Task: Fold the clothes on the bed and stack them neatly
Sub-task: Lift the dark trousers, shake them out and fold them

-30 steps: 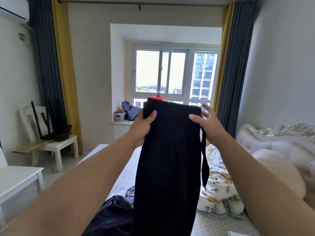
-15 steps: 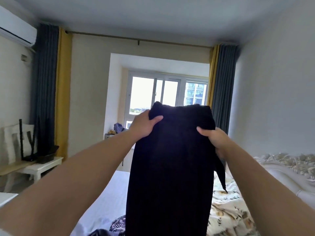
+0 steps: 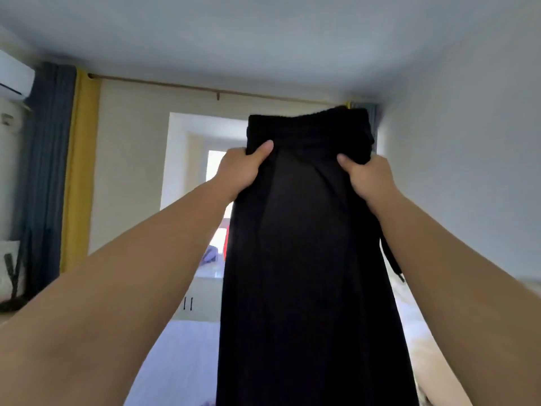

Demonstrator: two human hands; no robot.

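A long black garment [image 3: 307, 259] with an elastic waistband hangs straight down in front of me, held up high at arm's length. My left hand [image 3: 243, 171] grips its upper left edge just below the waistband, thumb on the front. My right hand [image 3: 366, 177] grips the upper right edge the same way. A black drawstring [image 3: 392, 262] dangles on the right side. The garment's lower end runs out of view at the bottom. The bed's pale sheet [image 3: 181, 356] shows below my arms; other clothes on it are hidden.
A bay window [image 3: 216, 171] lies behind the garment, with a white cabinet [image 3: 202, 297] below it. Yellow and blue curtains [image 3: 64, 177] hang at the left, under an air conditioner [image 3: 14, 77]. A floral quilt [image 3: 415, 323] is blurred at the right.
Both hands have lifted the black garment higher, and my view has tilted up toward the ceiling. Both hands stay at the same spots near the waistband.
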